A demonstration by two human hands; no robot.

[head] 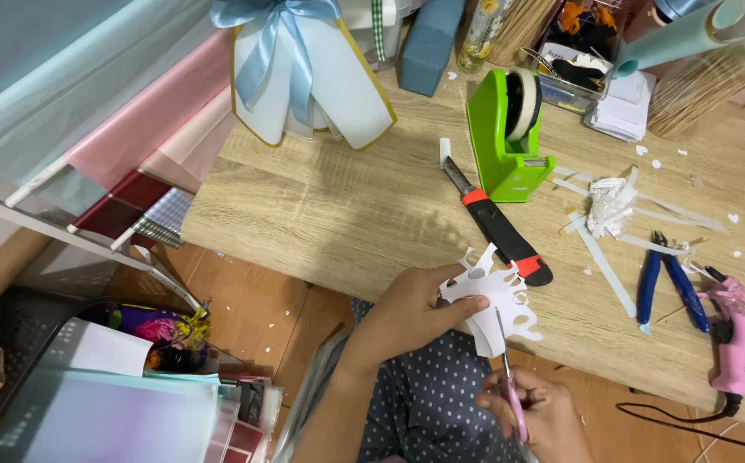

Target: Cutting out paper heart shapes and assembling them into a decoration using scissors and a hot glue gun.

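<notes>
White paper cutout [494,300] sits at the counter's [364,214] near edge, pinched in the left hand's [411,310] fingers. Right hand [537,416], at 5 o'clock from it, has its fingers closed on pink-handled scissors [510,377], blades at the paper. Black-and-red utility knife [497,225] lies at 12 o'clock, green tape dispenser [507,137] beyond.

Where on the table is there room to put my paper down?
The widest bare patch of the wooden table lies between the white bow and the black utility knife. A smaller gap sits between the green tape dispenser and the paper scraps. The right side is crowded: blue pliers, pink glue gun.
</notes>
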